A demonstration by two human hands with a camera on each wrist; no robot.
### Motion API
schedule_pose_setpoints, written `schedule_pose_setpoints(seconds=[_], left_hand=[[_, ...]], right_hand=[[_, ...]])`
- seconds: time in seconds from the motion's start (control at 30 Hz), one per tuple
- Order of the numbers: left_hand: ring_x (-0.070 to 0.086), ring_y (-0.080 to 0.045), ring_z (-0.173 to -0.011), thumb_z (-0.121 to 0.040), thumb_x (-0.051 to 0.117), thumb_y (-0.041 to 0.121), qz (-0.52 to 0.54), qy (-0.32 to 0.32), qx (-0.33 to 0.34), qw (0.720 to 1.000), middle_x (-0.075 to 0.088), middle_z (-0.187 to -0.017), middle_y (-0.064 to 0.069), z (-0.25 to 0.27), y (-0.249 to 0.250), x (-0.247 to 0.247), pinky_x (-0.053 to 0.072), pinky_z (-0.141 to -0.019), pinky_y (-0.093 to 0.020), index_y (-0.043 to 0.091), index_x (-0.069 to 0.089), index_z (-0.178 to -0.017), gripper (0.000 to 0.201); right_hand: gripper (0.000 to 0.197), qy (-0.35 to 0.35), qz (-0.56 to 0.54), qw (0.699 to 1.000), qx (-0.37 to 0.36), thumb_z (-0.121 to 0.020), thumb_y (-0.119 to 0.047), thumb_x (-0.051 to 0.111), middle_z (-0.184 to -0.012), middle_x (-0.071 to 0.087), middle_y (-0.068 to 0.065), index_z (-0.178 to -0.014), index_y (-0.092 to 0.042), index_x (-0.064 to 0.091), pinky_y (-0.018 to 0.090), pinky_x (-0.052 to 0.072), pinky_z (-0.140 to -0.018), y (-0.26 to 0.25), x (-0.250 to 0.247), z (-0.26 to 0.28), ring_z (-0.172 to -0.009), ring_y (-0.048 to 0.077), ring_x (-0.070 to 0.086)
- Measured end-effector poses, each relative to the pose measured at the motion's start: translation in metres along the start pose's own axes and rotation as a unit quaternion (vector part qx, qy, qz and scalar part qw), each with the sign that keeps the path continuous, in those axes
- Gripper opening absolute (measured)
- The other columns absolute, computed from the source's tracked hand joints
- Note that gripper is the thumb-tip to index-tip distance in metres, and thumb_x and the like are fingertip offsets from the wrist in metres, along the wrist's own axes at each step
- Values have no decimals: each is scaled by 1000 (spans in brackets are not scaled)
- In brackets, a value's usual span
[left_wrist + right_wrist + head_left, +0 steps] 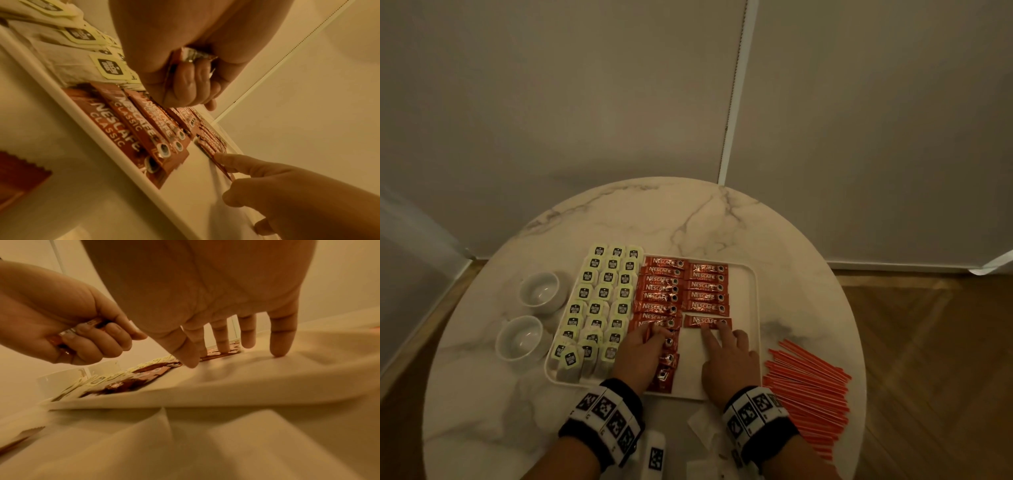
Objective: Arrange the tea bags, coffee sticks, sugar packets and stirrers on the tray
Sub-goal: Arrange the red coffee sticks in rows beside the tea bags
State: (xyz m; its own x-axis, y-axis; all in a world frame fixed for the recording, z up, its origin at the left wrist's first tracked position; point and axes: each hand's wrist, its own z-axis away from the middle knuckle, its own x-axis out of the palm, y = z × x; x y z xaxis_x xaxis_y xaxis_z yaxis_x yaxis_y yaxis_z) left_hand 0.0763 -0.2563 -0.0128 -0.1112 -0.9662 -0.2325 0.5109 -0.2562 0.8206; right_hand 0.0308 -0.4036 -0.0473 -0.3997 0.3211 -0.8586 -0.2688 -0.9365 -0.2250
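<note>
A white tray (753, 308) on the round marble table holds rows of pale green tea bags (602, 293) on its left and two columns of red coffee sticks (664, 287) in its middle. My left hand (640, 349) grips a few coffee sticks (191, 55) in curled fingers above the left column. My right hand (726, 356) is spread flat, its straight fingertips pressing the lowest coffee stick (705, 321) of the right column. Red stirrers (808, 387) lie in a heap on the table right of the tray.
Two white cups (539, 291) (518, 337) stand left of the tray. White paper packets (702, 425) and a tagged white object (654, 455) lie at the near table edge. A wall and wooden floor surround the table (688, 216).
</note>
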Motion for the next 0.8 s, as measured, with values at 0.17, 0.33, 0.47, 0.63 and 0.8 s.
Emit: schedule_pose_setpoints(seconds=[0.17,0.33,0.47,0.63,0.8], left_hand=[[56,-11,-57,-95,51,15,-6,3,-2,1000,61,-66,2,1,3,-2,40,-52,-22,12,67,-86,19],[48,-9,-51,-94,50,13,-13,-3,3,1000,55,-62,4,-2,3,-5,37,-49,-22,14,66,-83,20],[47,-7,-49,-95,49,12,-11,-6,9,1000,54,-60,5,-1,5,-6,36,-47,-21,14,65,-83,20],[46,-7,-49,-95,50,14,-22,-14,22,999,53,-56,8,1,7,-3,35,-49,-22,15,65,-84,19],[41,-7,-44,-96,44,14,28,-58,-17,998,47,-58,6,-1,5,0,33,-45,-21,18,54,-88,14]], right_hand=[[65,-8,-4,1000,1,-93,-27,38,-159,3,-2,-151,-33,8,52,25,-111,-7,-4,-1,-143,28,8],[66,-15,-8,1000,8,-93,-27,39,-159,2,-3,-150,-34,7,53,23,-111,-10,-5,-3,-143,29,6],[67,-18,-5,1000,11,-93,-27,39,-159,1,-3,-150,-35,6,53,22,-112,-11,-5,-3,-144,29,6],[66,-18,-3,1000,10,-94,-28,39,-159,0,-3,-150,-35,7,54,23,-111,-9,-5,-3,-144,29,6],[65,-12,-3,1000,5,-93,-28,39,-159,-1,-4,-150,-36,8,52,24,-111,-6,-5,-3,-143,29,7]])
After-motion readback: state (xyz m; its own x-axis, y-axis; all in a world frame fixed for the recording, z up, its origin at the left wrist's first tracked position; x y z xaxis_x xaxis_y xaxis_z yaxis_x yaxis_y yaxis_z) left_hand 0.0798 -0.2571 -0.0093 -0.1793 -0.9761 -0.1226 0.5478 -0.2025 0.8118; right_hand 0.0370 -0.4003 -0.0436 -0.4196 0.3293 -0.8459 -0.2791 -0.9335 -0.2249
